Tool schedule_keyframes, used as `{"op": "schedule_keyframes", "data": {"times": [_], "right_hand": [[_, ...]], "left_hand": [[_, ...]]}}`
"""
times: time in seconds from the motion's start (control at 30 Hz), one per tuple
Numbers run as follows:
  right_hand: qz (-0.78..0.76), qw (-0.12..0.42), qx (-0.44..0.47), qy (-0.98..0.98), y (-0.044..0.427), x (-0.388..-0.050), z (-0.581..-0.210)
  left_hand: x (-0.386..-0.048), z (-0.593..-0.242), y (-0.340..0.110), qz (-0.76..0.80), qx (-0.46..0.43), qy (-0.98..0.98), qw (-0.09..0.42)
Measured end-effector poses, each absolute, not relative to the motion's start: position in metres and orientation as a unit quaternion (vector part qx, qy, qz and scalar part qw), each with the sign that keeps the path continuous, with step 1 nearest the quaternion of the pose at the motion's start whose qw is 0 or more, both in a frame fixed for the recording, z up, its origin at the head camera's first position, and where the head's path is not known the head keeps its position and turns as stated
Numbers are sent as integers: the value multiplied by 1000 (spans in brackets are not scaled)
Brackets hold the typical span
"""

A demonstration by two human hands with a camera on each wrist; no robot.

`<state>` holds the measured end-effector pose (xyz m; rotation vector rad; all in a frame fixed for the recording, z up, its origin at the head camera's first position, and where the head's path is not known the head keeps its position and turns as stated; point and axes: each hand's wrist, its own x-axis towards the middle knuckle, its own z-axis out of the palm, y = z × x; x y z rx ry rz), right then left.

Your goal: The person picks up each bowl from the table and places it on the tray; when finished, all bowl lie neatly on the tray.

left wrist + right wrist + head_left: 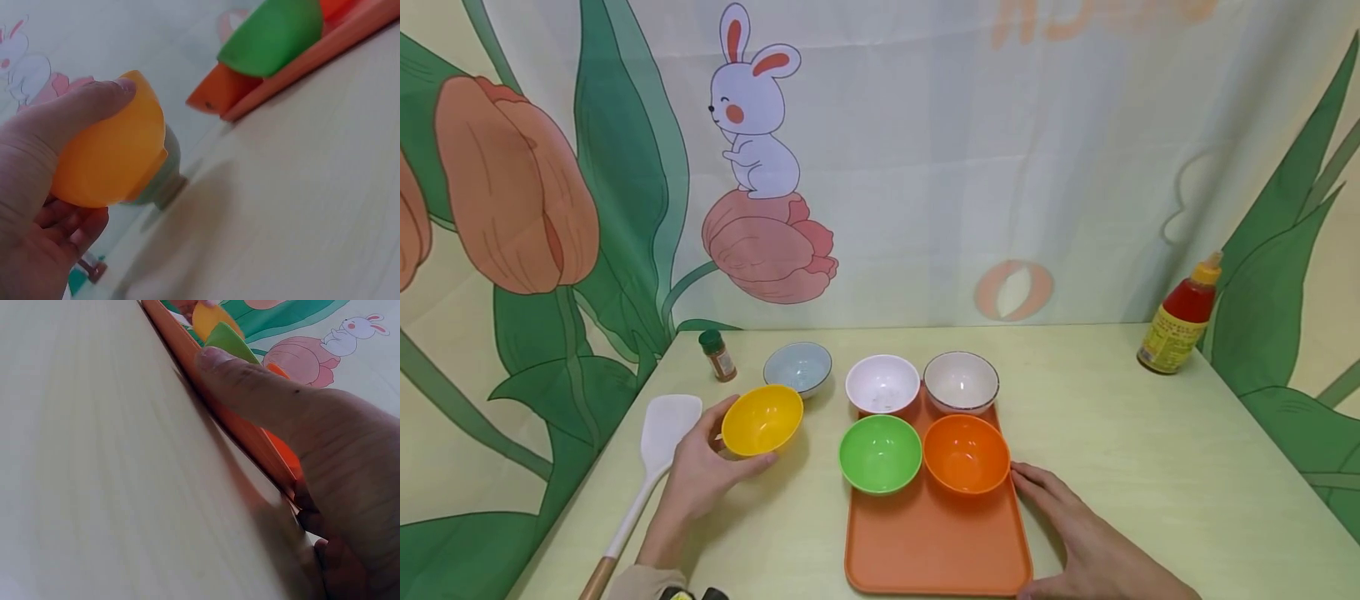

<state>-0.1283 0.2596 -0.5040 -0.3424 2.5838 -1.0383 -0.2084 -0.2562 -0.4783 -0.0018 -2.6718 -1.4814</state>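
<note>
My left hand [703,467] grips a yellow bowl [763,421] by its side, thumb near the rim and fingers beneath. In the left wrist view the yellow bowl [115,153] is raised and tilted above the table. My right hand [1082,533] lies along the right edge of an orange tray [936,550], spread thumb and fingers touching its side. On the tray, a green bowl [880,456] and an orange bowl [967,455] sit side by side. Behind them are a white bowl [883,385] and a dark-rimmed white bowl [961,383] at the tray's far end.
A grey-blue bowl [798,369] stands just behind the yellow one. Left of it is a green-capped spice jar [718,357]. A white spatula [658,442] with a wooden handle lies along the left side. A red sauce bottle [1180,321] stands at the back right, before a printed curtain.
</note>
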Motion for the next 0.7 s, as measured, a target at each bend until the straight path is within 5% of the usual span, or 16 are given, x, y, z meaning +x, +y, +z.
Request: {"op": "schedule_keyframes", "data": {"times": [0.7], "right_hand": [[-356,150,-136,912,262,-126,-507]], "left_hand": [[-170,-426,-184,-556,-149,-817,38]]}}
